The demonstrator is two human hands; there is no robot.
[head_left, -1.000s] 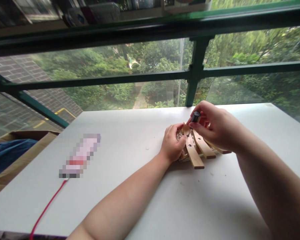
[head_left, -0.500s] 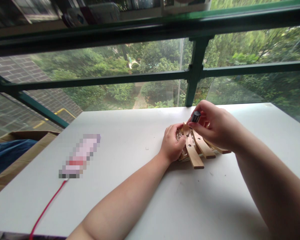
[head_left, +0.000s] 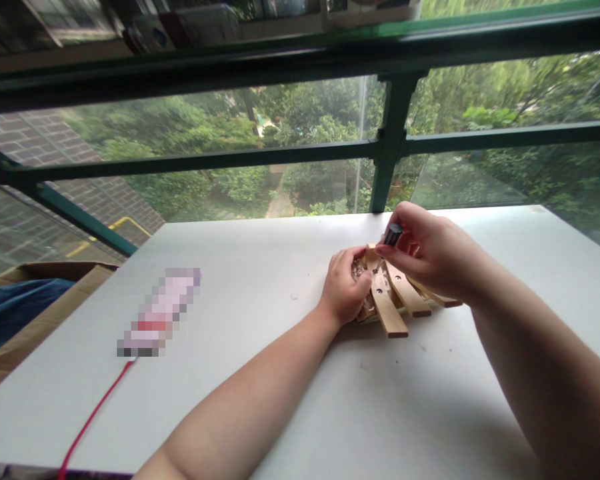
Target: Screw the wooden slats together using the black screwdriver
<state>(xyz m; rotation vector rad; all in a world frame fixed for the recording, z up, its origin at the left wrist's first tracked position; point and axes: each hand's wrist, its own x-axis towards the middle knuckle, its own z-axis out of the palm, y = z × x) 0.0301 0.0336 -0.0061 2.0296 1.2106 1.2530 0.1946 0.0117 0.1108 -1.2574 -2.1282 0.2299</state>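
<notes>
A screwdriver with a short dark handle [head_left: 393, 234] is pinched in my right hand [head_left: 423, 248]. It tilts down so that its tip meets a screw on the nearest wooden slat [head_left: 391, 316]. My left hand [head_left: 344, 285] is closed around the left end of the wooden piece, which carries several slats fanned out to the right. A second slat [head_left: 411, 297] has a screw showing in it. Clear, glossy material shows between my left fingers and the slats; I cannot make out what it is. My right hand covers part of the rear slats.
The piece rests on a white table [head_left: 260, 293] with small bits of debris. A pixelated flat object [head_left: 167, 310] lies at left, joined to a red cable [head_left: 97, 413]. A cardboard box [head_left: 87, 283] with blue cloth [head_left: 25, 313] stands beyond the left edge. Green-framed windows border the back.
The screwdriver's handle has shifted very slightly to the right and turned a little in my right hand. My left hand and the wooden piece stay in place.
</notes>
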